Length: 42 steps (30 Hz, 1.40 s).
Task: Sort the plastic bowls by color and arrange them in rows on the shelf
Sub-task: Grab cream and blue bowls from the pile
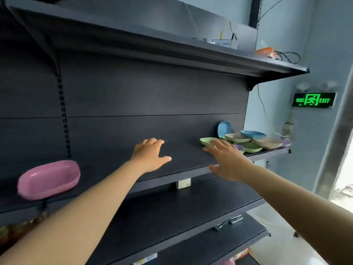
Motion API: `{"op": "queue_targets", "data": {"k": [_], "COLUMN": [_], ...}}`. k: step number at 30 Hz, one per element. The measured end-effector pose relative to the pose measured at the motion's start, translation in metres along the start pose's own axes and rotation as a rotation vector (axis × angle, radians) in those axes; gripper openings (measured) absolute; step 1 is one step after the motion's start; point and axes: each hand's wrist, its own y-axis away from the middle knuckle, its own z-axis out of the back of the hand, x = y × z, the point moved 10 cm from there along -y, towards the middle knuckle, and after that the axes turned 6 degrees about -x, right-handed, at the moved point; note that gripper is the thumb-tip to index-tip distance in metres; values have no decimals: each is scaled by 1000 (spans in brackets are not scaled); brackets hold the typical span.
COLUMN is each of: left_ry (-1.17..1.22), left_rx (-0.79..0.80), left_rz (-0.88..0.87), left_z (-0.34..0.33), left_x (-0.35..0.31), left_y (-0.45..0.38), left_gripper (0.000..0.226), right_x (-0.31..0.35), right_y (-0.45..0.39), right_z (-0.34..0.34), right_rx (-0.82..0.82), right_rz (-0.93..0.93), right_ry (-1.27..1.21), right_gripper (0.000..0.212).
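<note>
A pink bowl (49, 178) sits alone at the left end of the dark shelf (183, 161). At the shelf's right end lies a jumble of bowls: a light green one (207, 140) nearest, blue ones (252, 134), beige ones (267, 143), a darker green one (252, 147) and a purple one (239, 147). One blue bowl (224, 129) leans upright against the back panel. My left hand (150, 155) hovers open over the shelf's middle, holding nothing. My right hand (227, 159) reaches with straight fingers toward the light green bowl, its fingertips partly covering the rim.
An upper shelf (210, 56) overhangs the working shelf and carries a clear box and cables. Lower shelves (191, 211) jut out below my arms. A lit green exit sign (313, 100) hangs on the wall to the right.
</note>
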Motion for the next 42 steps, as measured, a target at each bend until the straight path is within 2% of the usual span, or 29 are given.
{"op": "queue_targets", "data": {"k": [6, 12, 21, 26, 29, 32, 35, 37, 39, 41, 42], "left_ry": [57, 125, 291, 483, 499, 499, 502, 528, 618, 725, 740], "left_rx": [36, 89, 152, 221, 246, 269, 290, 293, 297, 295, 302], "left_rz": [-17, -4, 42, 151, 201, 276, 383, 479, 577, 647, 663], "left_z": [-46, -94, -163, -204, -239, -273, -303, -321, -338, -351, -357], "left_x": [-101, -149, -208, -232, -245, -252, -248, -242, -236, -235, -236], "left_y": [-65, -137, -278, -337, -370, -400, -422, -433, -441, -450, -453], "left_gripper": [70, 69, 72, 73, 74, 76, 79, 79, 63, 29, 28], "right_x": [-120, -209, -356, -429, -480, -536, -581, -602, -616, -627, -630], "right_y": [9, -4, -73, -103, -124, -151, -181, -204, -226, -247, -257], "right_z": [-17, -54, -112, -133, -152, -179, -217, -247, -272, -293, -302], "right_rx": [-1, -32, 37, 14, 13, 17, 72, 147, 208, 233, 239], "right_rz": [-72, -95, -175, -242, -266, -370, -444, -448, -435, -418, -409], "right_ry": [-19, -76, -35, -120, -102, -216, -389, -419, -435, -503, -541], "right_gripper": [59, 62, 65, 66, 67, 69, 71, 73, 75, 81, 82]}}
